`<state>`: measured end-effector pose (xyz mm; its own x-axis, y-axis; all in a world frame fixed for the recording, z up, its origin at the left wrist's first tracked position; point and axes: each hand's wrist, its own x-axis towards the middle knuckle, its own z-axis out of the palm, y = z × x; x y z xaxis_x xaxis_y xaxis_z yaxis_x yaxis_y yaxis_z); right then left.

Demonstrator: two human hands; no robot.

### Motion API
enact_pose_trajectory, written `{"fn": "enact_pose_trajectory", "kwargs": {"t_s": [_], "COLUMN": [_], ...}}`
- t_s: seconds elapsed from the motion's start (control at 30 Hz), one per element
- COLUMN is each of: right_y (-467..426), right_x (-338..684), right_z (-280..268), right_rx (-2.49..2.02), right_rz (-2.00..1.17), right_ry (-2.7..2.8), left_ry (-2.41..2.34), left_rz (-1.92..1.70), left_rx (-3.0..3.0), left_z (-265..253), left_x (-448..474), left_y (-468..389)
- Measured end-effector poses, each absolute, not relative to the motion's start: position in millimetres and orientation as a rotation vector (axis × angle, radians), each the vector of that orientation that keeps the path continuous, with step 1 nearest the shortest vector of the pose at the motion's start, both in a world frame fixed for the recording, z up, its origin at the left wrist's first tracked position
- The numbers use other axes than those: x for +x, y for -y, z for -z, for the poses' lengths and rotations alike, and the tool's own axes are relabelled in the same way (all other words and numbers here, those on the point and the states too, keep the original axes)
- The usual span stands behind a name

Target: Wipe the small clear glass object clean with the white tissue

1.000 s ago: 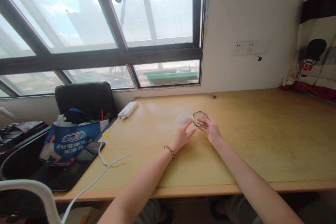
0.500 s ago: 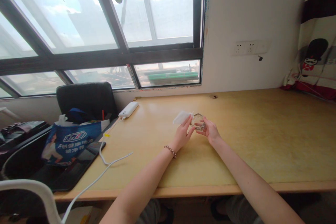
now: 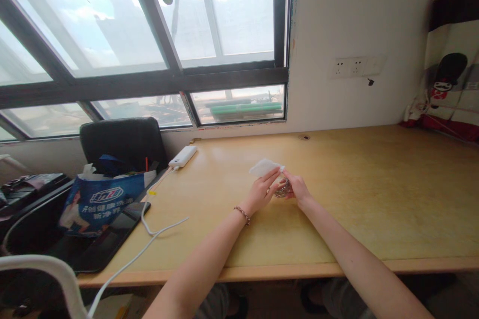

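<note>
My left hand (image 3: 260,193) is closed on a thin white tissue (image 3: 264,166), which sticks out beyond the fingertips to the left. My right hand (image 3: 300,189) grips a shiny silver-coloured bangle (image 3: 283,190), round and openwork in look. Both hands meet over the table, fingertips close together, and a bit of the white tissue shows at the bangle's upper side. Fingers cover much of the bangle, so its full shape is hidden. A beaded bracelet (image 3: 242,215) circles my left wrist.
On the wooden table (image 3: 374,199), a white power bank (image 3: 183,157) lies at the left with a white cable (image 3: 149,229) trailing from it. A black tablet (image 3: 112,239) overhangs the left edge. Beyond stands a black chair (image 3: 123,137) with a blue bag (image 3: 101,204).
The bangle has turned from facing me as an open ring to being mostly covered by my fingers. My left hand and the tissue have shifted right, onto its upper side.
</note>
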<state>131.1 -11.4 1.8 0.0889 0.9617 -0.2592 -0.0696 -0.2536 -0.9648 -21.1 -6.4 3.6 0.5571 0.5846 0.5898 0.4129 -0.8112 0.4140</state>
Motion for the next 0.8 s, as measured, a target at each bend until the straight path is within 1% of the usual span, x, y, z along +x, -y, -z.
{"fn": "enact_pose_trajectory", "kwargs": {"t_s": [0.2,0.47,0.8], "right_y": [13,9,13], "right_x": [130,130,124], "right_z": [-4,-1,-7], "right_rx": [-1.376,-1.103,-0.931], "right_rz": [-1.346,-1.342,-1.329], "right_ry": [0.942,0.842,0.741], "left_ry": [-0.908,-1.133,-1.164], "left_rz": [-1.079,-1.170,-1.244], "left_rx": [2.568,2.460,2.345], "left_z": [-3,8,15], "left_x": [-21,-16,-15], "left_y": [6,0,-5]}}
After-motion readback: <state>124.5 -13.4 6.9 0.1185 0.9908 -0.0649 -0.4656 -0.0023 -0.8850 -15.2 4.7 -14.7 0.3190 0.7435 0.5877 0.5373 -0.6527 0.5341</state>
